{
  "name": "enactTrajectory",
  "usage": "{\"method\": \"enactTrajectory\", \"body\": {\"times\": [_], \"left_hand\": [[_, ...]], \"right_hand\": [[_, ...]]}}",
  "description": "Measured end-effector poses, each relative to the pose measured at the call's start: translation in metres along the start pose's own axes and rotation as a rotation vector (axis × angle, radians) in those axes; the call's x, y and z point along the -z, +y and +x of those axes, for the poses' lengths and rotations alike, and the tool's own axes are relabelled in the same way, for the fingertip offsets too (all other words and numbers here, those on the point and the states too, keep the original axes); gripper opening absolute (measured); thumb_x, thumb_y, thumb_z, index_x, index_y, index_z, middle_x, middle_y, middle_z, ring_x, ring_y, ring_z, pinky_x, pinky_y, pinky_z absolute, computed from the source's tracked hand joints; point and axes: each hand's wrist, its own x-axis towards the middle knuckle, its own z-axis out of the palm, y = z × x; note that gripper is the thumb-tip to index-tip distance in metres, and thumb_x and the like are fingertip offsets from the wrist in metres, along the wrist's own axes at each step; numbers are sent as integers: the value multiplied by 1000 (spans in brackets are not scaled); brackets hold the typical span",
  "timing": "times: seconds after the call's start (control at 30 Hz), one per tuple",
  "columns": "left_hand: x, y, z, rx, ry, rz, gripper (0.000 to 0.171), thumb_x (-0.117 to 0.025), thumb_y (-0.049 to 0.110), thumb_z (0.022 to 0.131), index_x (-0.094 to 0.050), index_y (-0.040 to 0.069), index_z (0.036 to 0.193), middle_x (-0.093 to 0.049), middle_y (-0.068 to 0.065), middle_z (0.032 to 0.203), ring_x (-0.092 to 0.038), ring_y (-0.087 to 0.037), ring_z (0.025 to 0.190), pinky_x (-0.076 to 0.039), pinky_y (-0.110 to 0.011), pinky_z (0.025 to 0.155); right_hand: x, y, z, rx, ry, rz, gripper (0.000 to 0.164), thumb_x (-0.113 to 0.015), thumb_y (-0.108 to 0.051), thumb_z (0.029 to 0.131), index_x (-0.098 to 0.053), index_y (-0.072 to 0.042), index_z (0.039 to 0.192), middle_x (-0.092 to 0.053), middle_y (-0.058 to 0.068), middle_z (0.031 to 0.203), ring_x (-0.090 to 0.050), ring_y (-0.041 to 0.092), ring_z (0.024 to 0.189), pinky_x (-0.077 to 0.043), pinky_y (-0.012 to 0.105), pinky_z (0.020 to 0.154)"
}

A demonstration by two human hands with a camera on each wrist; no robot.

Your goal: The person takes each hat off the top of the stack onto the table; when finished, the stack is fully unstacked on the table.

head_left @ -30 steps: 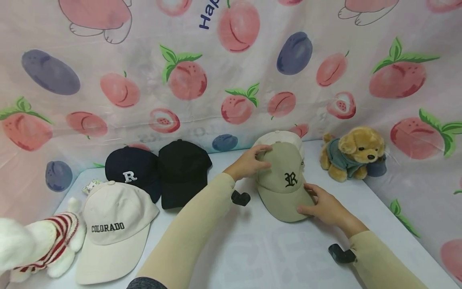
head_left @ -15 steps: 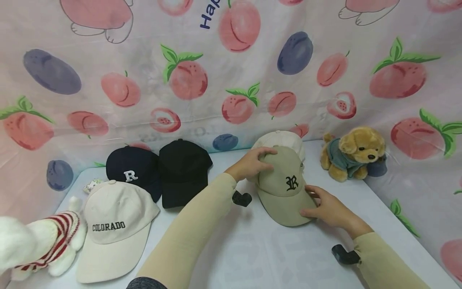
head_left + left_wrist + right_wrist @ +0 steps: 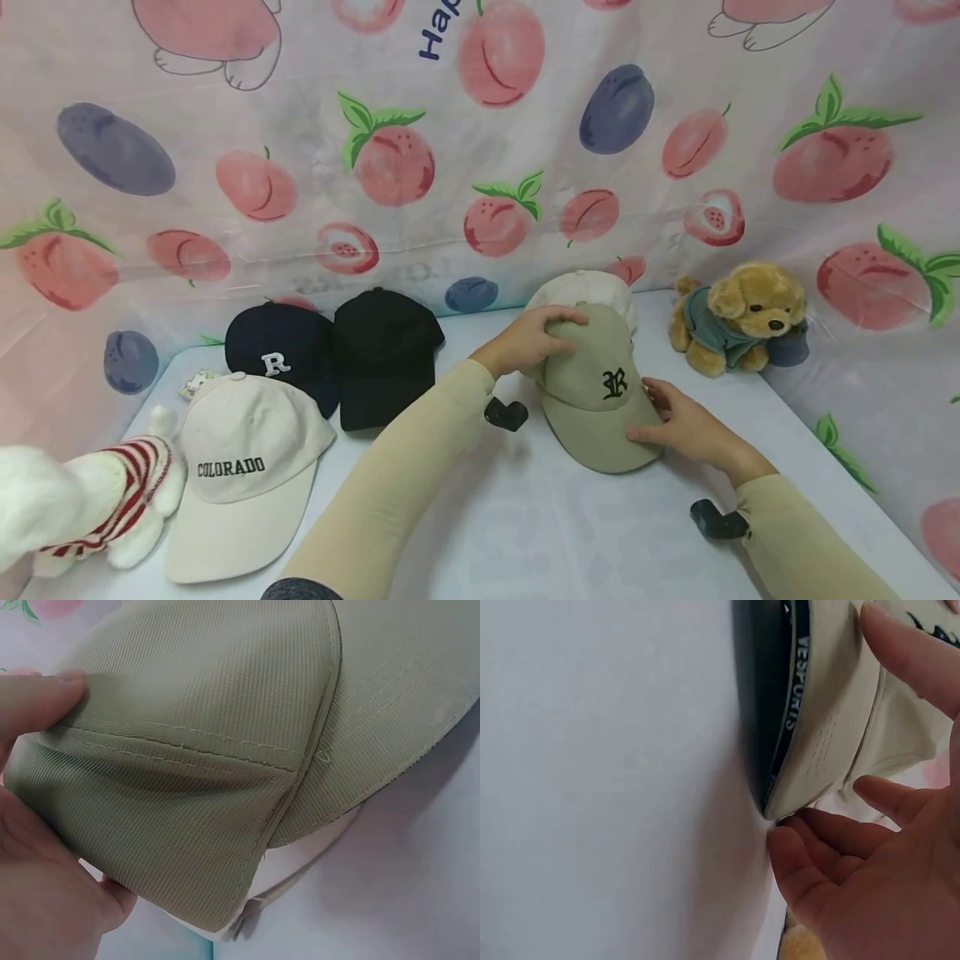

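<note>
A khaki baseball cap with a black gothic letter R faces forward, brim down, overlapping a white cap behind it. My left hand grips the crown at its left side. In the left wrist view, one digit presses on the fabric while other fingers curl under the cap's lower edge. My right hand holds the right side of the brim, thumb on top. From the right wrist, the brim shows a dark lettered band along its underside, with fingertips at its corner.
At left sit a cream COLORADO cap, a navy cap, a black cap and a white plush toy in red stripes. A plush dog sits at back right. Fruit-print cloth hangs behind the white table.
Both hands have drawn the khaki cap slightly forward and down from the white cap, so more of the white one shows. The head view has shifted slightly.
</note>
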Motion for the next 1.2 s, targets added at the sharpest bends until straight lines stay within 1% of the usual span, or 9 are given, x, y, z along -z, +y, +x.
{"method": "enactTrajectory", "body": {"times": [0.2, 0.43, 0.5, 0.63, 0.77, 0.9, 0.93, 1.07, 1.2], "left_hand": [[-3, 5, -4, 6, -16, -36, 35, -71, 7, 93, -69, 16, 127, -49, -1, 146, -44, -12, 131, -42, -30, 102], [-4, 7, -12, 5, -2, -31, 37, -71, 7, 92, -68, 16, 128, -48, -2, 148, -44, -13, 132, -42, -31, 103], [-4, 7, -14, -2, 2, -29, 37, -71, 7, 92, -68, 16, 128, -48, -1, 148, -43, -12, 132, -42, -32, 103], [-4, 8, -18, -21, -4, -23, 38, -71, 8, 92, -67, 15, 129, -50, -1, 146, -44, -12, 132, -43, -31, 102], [-2, 15, -24, -20, -15, -8, 38, -71, 7, 93, -67, 14, 130, -52, -3, 144, -45, -13, 131, -43, -30, 101], [1, 21, -29, -21, -24, 21, 37, -73, 10, 92, -67, 14, 129, -54, -1, 142, -45, -10, 130, -44, -29, 100], [2, 19, -27, -31, -26, 32, 37, -74, 12, 92, -68, 15, 128, -55, 1, 141, -45, -8, 129, -44, -28, 99], [8, 27, -34, -48, -43, 80, 37, -74, 17, 92, -67, 17, 129, -55, 3, 140, -45, -7, 130, -43, -27, 100], [16, 33, -43, -42, -51, 125, 39, -74, 21, 93, -66, 21, 131, -55, 4, 140, -46, -8, 129, -44, -29, 99]], "right_hand": [[1, 2, 0, -17, 3, 29, 107, -78, -42, 87, -13, 11, 154, -25, 39, 152, -26, 56, 138, -29, 66, 107], [-1, 4, -2, 21, 38, 72, 104, -81, -34, 86, -13, 2, 157, -35, 37, 147, -34, 53, 135, -34, 64, 104], [-1, 4, -3, 34, 47, 87, 102, -81, -32, 86, -14, 0, 157, -35, 36, 146, -37, 53, 133, -36, 63, 103], [-2, 4, -4, 33, 57, 94, 99, -82, -30, 85, -18, 0, 154, -32, 37, 145, -40, 55, 129, -40, 63, 99], [-2, 1, -7, 31, 66, 82, 97, -82, -31, 84, -22, 4, 152, -30, 38, 146, -39, 57, 129, -41, 63, 98], [-3, -2, -10, 41, 75, 76, 95, -83, -30, 85, -25, 5, 151, -33, 36, 146, -43, 55, 126, -45, 60, 95], [-3, -3, -11, 42, 76, 77, 94, -82, -30, 85, -25, 4, 151, -34, 36, 145, -44, 54, 126, -47, 58, 94], [-3, -11, -15, 53, 67, 90, 90, -81, -28, 86, -27, 3, 151, -34, 35, 145, -46, 53, 124, -50, 54, 90], [-4, -19, -18, 75, 67, 95, 88, -81, -28, 86, -29, 2, 151, -35, 35, 145, -47, 52, 123, -51, 52, 88]]}}
